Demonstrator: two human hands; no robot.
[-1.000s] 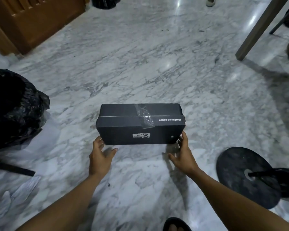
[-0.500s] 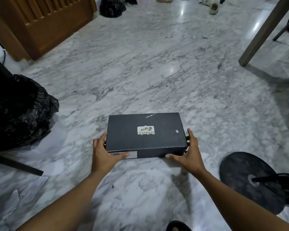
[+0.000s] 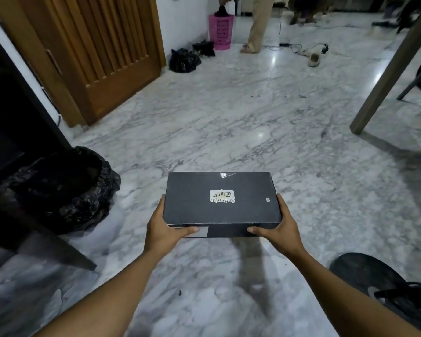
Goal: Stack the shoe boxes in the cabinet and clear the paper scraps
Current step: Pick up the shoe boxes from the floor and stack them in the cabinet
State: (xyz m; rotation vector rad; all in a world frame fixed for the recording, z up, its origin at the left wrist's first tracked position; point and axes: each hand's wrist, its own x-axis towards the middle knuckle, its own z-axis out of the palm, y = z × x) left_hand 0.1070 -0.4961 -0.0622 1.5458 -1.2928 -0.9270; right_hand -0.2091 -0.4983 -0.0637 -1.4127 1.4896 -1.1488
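Far left: dark cabinet (image 3: pixel 7 113), its edge running out of frame. Just right of it a black rubbish bag (image 3: pixel 66 190) sits on the marble floor (image 3: pixel 253 122), mouth slack and open. Behind, a slatted wooden door (image 3: pixel 102 59); a smaller black bag (image 3: pixel 184 60) and a pink basket (image 3: pixel 221 30) stand farther back by the wall. Centre: your left hand (image 3: pixel 164 229) grips the left end of the black shoe box (image 3: pixel 220 200), thumb curled across the near side, fingers running up the end panel. The box is lid-up and level, with its logo label upside down to you. It is held in front of you above the floor, its shadow on the marble beneath, to the right of the rubbish bag and apart from it. Your right hand (image 3: pixel 281 229) grips the right end the same way, thumb on the near face. Right: a slanted table leg (image 3: pixel 389 74); lower right, a flat black disc (image 3: pixel 367 276) on the floor.
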